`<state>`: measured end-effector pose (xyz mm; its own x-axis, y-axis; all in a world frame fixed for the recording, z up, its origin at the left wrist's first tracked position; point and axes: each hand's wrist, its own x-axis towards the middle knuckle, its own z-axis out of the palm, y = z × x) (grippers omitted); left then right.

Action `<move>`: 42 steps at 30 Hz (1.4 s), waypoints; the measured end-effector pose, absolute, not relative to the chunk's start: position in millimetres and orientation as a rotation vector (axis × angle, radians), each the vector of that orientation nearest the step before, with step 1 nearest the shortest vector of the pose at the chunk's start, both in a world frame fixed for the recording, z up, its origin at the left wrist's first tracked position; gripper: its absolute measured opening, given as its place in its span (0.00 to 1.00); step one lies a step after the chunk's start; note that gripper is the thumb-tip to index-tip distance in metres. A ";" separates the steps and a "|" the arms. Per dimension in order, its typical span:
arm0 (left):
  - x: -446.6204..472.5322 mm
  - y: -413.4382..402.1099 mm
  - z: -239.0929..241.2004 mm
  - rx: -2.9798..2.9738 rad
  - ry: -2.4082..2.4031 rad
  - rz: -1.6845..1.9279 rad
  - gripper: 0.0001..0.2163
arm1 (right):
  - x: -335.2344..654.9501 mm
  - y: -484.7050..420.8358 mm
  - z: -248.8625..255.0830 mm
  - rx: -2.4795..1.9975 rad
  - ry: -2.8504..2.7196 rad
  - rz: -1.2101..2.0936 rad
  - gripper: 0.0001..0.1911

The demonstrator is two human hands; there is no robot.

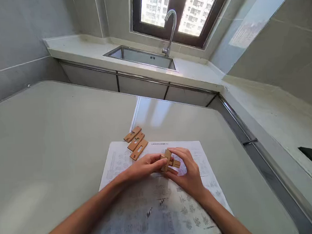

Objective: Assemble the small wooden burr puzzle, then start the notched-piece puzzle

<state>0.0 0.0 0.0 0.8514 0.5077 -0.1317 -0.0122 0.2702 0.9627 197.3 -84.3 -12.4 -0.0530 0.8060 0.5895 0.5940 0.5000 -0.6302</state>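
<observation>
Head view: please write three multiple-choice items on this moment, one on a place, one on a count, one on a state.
1. Where do the loose wooden pieces lie?
A. In the sink
B. At the far left corner of the printed sheet
C. On the window sill

2. How many loose wooden pieces lie there?
A. One
B. Three
C. Six

3. What holds the crossed wooden assembly?
A. Both hands
B. Left hand only
C. Nothing; it lies flat

Answers:
1 B: they lie by the corner of the printed sheet, partly on it.
2 B: three slotted strips lie side by side.
3 A: left hand and right hand both pinch it above the sheet.
</observation>
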 end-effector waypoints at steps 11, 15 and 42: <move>7.0 0.9 1.7 0.939 0.568 0.645 0.21 | 197.0 -84.6 -23.3 -1.373 -1.727 0.437 0.37; 8.0 1.1 1.4 0.890 0.624 0.725 0.19 | 199.2 -82.1 -20.6 -1.402 -1.720 0.467 0.23; 8.0 -10.7 -4.1 1.473 0.799 0.732 0.23 | 208.9 -83.7 -17.3 -1.503 -1.570 0.480 0.09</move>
